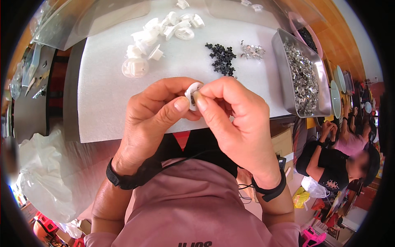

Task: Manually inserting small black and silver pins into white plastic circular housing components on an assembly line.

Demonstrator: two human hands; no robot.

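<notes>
Between my hands, just over the near edge of the white-covered table, is a small round white plastic part (pixel 191 91). My left hand (pixel 154 115) grips its rim between thumb and fingers. My right hand (pixel 236 117) pinches at the part's face with thumb and forefinger; a dark bit shows there, but its kind is too small to make out. Beyond my left hand lies a loose heap of similar white plastic parts (pixel 160 31). Past my right hand are a pile of small black cross-shaped pieces (pixel 222 58) and a few shiny metal clips (pixel 252 51).
A metal tray (pixel 291 96) full of small metal pieces stands at the table's right, with a pink bowl (pixel 294 19) of black pieces behind it. A clear plastic bag (pixel 51 177) hangs at the left. Other people (pixel 337 160) sit working at the right.
</notes>
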